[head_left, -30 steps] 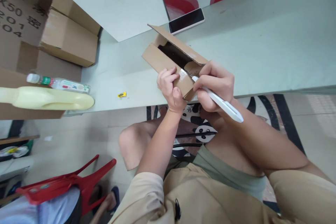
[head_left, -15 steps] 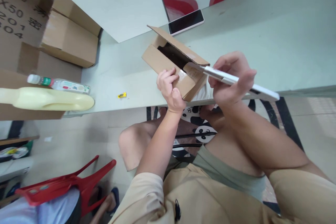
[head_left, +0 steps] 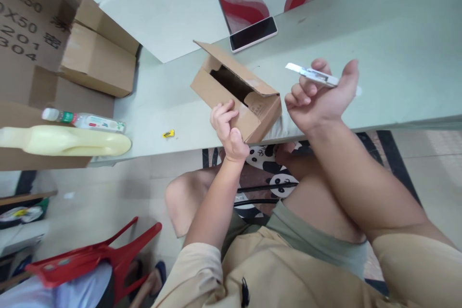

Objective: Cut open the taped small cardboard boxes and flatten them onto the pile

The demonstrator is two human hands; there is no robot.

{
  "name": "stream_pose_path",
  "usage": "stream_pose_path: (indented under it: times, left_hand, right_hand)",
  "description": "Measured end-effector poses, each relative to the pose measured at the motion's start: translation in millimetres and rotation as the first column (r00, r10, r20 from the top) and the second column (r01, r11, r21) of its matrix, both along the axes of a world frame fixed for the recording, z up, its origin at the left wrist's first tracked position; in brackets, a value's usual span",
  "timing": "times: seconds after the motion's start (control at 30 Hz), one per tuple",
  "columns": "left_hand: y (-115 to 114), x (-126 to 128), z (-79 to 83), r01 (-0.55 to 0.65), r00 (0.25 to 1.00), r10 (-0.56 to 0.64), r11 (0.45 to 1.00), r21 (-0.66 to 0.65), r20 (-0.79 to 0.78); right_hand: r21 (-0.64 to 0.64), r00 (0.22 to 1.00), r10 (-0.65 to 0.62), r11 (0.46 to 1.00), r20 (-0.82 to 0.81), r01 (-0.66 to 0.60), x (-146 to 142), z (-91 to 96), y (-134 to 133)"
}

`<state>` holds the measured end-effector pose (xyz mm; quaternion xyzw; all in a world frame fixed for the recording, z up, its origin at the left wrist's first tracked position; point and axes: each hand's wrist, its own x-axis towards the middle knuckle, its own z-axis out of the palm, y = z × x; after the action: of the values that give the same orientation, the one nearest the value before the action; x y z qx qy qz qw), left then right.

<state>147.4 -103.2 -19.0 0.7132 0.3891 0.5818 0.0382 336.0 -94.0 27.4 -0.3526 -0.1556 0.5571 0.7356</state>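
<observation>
A small brown cardboard box rests tilted near the table's front edge, its long lid flap raised and its dark inside partly showing. My left hand grips the near side of the box, fingers bent over its upper edge and thumb low. To the right of the box, my right hand is raised palm up, closed around a white utility knife. The knife's blade is out and points left, apart from the box. Part of its handle is hidden by my thumb and palm.
On the table a phone lies before a red-and-white carton. A yellow scrap, a water bottle, a pale yellow bottle and brown boxes are leftward. A person sits on a red chair below left.
My right hand has drawn the knife up and right, off the box's right end, and turned palm up. The box and my left hand have shifted slightly left.
</observation>
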Motion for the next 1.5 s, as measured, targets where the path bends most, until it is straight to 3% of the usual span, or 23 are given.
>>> stream_pose_path:
  times: [0.17,0.27,0.33,0.5,0.67,0.83,0.93,1.17,1.33,1.5]
  left_hand:
    - [-8.1,-29.5,-5.5,0.055,0.998,-0.055,0.998,-0.037,0.005]
    - [-8.9,-54.6,-10.9,0.071,0.997,-0.072,0.994,-0.079,-0.015]
    - [-6.1,-70.9,-16.0,0.048,0.999,-0.048,0.986,-0.162,0.004]
    - [13.5,-98.5,-28.2,0.101,0.972,-0.001,0.902,-0.419,0.234]
    - [39.4,-106.3,-25.2,0.195,0.963,-0.073,0.851,-0.487,0.258]
    - [59.4,-108.0,-24.7,0.148,0.962,0.034,0.769,-0.622,0.27]
    - [68.2,-106.6,-29.6,0.197,0.932,0.07,0.727,-0.658,0.356]
    - [81.8,-105.4,-33.0,0.311,0.917,-0.03,0.674,-0.67,0.397]
    - [87.4,-109.3,-30.5,0.34,0.911,-0.062,0.672,-0.658,0.407]
    - [93.0,-113.2,-29.9,0.281,0.925,-0.046,0.75,-0.599,0.376]
  right_hand:
    - [-0.165,0.99,-0.143,0.976,0.015,0.144,-4.3,-14.7,16.7]
    - [-0.097,0.97,-0.171,0.977,0.17,0.189,-10.5,-25.8,19.3]
    - [-0.026,0.952,-0.144,0.987,0.269,0.156,-13.5,-32.6,18.5]
    - [0.014,0.88,-0.093,0.995,0.466,0.098,-17.4,-54.1,23.2]
    - [0.025,0.846,-0.136,0.989,0.515,0.144,-27.6,-72.5,36.7]
    - [0.013,0.817,-0.107,0.993,0.566,0.121,-39.5,-65.8,36.4]
    - [0.014,0.745,-0.057,0.998,0.665,0.065,-39.8,-61.6,31.2]
    - [0.015,0.539,0.023,0.998,0.842,-0.066,-32.9,-73.9,28.9]
    - [0.004,0.478,0.037,0.996,0.878,-0.084,-31.5,-73.6,29.9]
    - [0.005,0.518,0.026,0.998,0.855,-0.059,-36.2,-69.0,26.3]
